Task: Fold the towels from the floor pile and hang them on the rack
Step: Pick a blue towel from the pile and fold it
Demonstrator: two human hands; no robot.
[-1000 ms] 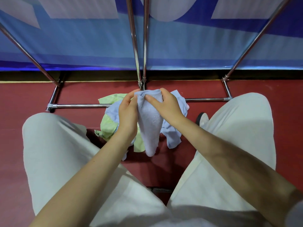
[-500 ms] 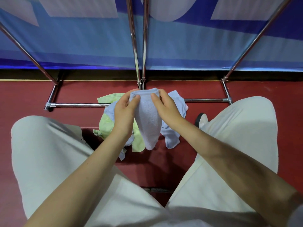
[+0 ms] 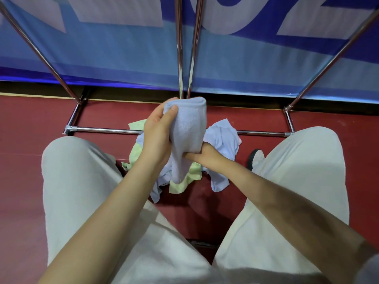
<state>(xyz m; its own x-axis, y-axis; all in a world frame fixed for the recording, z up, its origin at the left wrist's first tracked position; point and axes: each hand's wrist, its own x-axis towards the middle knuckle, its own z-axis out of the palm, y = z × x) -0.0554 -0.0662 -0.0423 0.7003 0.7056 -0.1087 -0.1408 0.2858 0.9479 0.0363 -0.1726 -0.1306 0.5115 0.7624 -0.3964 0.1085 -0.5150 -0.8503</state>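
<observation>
Held towel: a pale blue towel (image 3: 187, 128), folded into a narrow strip, hangs in the air above the floor pile (image 3: 184, 160), its long axis running near-vertical, folded end uppermost.
Left hand: the left hand (image 3: 158, 134) grips the upper part, thumb pressed on the near face.
Right hand: the right hand (image 3: 205, 154) holds the lower part, fingers tucked into the cloth and largely hidden.
Key relation: the rack (image 3: 180, 58) rises directly beyond the folded top; the left hand is the nearer one to its bars.
Pile: blue and green towels lie on the red floor (image 3: 30, 160) against the rack's lower front bar.
</observation>
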